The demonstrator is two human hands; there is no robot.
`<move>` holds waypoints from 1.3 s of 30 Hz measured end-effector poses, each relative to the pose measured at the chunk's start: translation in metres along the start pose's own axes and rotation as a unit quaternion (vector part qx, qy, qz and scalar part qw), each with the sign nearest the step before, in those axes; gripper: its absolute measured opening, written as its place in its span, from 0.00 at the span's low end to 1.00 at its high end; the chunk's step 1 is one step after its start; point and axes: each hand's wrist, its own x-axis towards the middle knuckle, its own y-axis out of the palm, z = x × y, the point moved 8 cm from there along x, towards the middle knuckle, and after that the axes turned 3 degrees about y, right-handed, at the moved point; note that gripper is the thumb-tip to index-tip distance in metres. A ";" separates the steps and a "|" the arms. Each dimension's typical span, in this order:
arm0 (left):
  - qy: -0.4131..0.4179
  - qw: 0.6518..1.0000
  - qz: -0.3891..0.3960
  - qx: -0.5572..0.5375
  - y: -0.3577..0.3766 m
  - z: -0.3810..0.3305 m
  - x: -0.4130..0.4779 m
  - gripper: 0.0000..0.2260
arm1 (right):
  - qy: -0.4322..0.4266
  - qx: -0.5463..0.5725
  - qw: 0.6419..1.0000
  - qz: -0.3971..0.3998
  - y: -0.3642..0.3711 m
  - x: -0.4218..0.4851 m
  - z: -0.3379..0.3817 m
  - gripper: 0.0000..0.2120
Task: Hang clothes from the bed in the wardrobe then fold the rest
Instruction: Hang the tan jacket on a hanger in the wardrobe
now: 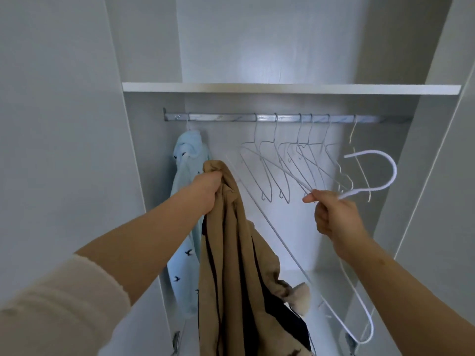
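Before the open wardrobe, the left hand is gripping a tan coat bunched at its top, while the right hand is pinching a white hanger below the rail.

Soft, even daylight; a pale glare patch on the wardrobe back panel above the right hand; wide-angle bending at edges.

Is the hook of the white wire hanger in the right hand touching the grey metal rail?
Apart. The head view shows wall between the white wire hanger and the grey metal rail.
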 end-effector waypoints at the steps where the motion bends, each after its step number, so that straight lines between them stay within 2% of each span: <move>1: 0.015 1.000 -0.003 0.009 -0.003 -0.005 0.004 0.18 | -0.004 0.003 1.000 0.009 -0.001 0.001 0.002 0.18; 3: 0.048 0.997 -0.022 0.051 -0.009 -0.016 0.013 0.18 | -0.012 0.000 1.000 0.019 -0.007 0.002 0.006 0.19; 5: 0.079 0.987 -0.034 0.138 -0.012 -0.026 0.017 0.17 | -0.015 -0.002 1.000 0.025 -0.016 0.002 0.007 0.20; 7: 0.091 0.972 -0.048 0.212 -0.015 -0.030 0.021 0.11 | -0.012 -0.003 0.999 0.031 -0.026 0.001 0.004 0.20; 11: 0.167 0.925 -0.059 0.338 -0.011 -0.032 0.026 0.16 | -0.006 -0.020 0.999 0.042 -0.039 -0.003 -0.002 0.20; 12: 0.168 0.923 -0.066 0.340 -0.012 -0.029 0.028 0.16 | -0.004 -0.016 0.999 0.048 -0.040 -0.004 -0.003 0.20; 16: 0.174 0.944 -0.076 0.269 -0.022 -0.029 0.035 0.15 | 0.015 0.019 0.997 0.073 -0.040 -0.007 -0.005 0.20; 18: 0.160 0.961 -0.063 0.214 -0.027 -0.028 0.038 0.15 | 0.013 -0.020 0.997 0.070 -0.037 -0.007 -0.005 0.19; 21: 0.158 0.970 -0.042 0.182 -0.026 -0.028 0.037 0.13 | 0.000 -0.119 0.991 0.061 -0.026 -0.006 -0.007 0.21; 24: 0.158 0.974 -0.024 0.160 -0.025 -0.027 0.031 0.09 | 0.009 -0.135 0.989 0.061 -0.016 -0.006 -0.008 0.20; 28: 0.143 0.979 -0.045 0.141 -0.041 -0.021 0.027 0.16 | 0.004 -0.141 0.988 0.059 -0.011 -0.003 -0.003 0.19; 32: 0.118 0.986 -0.060 0.104 -0.058 -0.014 0.024 0.17 | 0.014 -0.119 0.992 0.044 -0.019 0.002 -0.001 0.18; 37: 0.102 0.988 -0.058 0.102 -0.054 -0.006 0.025 0.19 | 0.024 -0.183 0.974 0.128 0.008 -0.004 -0.011 0.19; 39: 0.096 0.989 -0.061 0.099 -0.052 -0.005 0.026 0.19 | 0.022 -0.160 0.981 0.110 0.007 -0.003 -0.008 0.19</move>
